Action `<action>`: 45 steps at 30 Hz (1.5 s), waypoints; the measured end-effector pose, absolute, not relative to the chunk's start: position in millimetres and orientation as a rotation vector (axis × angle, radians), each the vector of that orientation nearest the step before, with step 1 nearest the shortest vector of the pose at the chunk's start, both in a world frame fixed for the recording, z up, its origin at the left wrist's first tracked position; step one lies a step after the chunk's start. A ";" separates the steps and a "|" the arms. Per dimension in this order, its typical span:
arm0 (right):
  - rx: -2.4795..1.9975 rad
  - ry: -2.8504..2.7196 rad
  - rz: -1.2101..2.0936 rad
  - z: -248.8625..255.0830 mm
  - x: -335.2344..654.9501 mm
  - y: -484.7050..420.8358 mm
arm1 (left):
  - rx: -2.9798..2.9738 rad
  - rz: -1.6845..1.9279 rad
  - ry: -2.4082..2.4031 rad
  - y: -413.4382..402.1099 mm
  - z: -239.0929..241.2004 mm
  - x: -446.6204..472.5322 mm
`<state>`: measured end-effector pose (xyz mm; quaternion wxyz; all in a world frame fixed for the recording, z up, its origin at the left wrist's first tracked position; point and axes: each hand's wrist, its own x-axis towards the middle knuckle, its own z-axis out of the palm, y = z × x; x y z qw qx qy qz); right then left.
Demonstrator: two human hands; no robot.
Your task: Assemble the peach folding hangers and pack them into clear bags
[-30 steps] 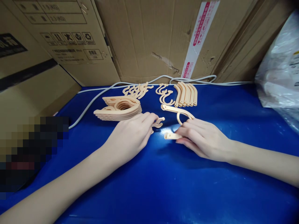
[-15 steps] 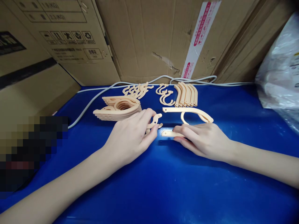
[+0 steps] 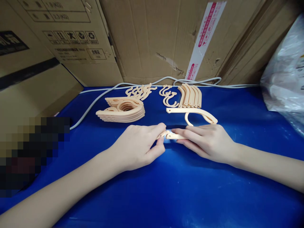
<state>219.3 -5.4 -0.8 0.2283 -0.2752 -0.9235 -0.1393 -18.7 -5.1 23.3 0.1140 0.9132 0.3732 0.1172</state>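
Watching remotely, I saw the left hand bring its pinched beige piece just beside the bar the right hand pinched, so the ends pretty much met.

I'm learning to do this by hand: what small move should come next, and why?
I would probably have the left hand line up its small cream piece with the holed end of the nearer bar. It pinches the piece right beside that end, while the right hand grips the bar; whether piece and bar touch is hard to tell.
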 end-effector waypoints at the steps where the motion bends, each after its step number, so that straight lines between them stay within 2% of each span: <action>1: -0.748 -2.539 -0.397 -0.7 219.5 -5.7 | 2.680 0.325 1.080 -5.0 23.1 -18.6; 9: -0.695 -2.507 -0.485 2.0 220.8 -6.7 | 2.925 0.169 1.141 -9.1 21.7 -16.0; 13: -0.693 -2.517 -0.492 0.9 222.1 -6.2 | 3.124 0.230 1.110 -9.4 17.1 -15.9; 18: -0.710 -2.542 -0.429 -2.4 222.7 -5.2 | 3.267 0.327 1.061 -7.5 12.1 -15.2; 29: -0.790 -2.586 -0.227 -3.4 223.5 -4.1 | 3.469 0.234 1.093 -6.2 15.9 -11.6; 33: -0.796 -2.611 -0.120 -2.8 223.3 -4.2 | 3.460 0.270 1.074 -6.8 16.7 -12.5; 40: -0.776 -2.581 -0.207 -4.2 223.9 -3.9 | 3.212 0.361 1.034 -4.5 16.3 -15.4; 45: -0.771 -2.572 -0.275 -3.1 224.0 -3.2 | 2.978 0.255 1.092 -2.1 19.6 -15.5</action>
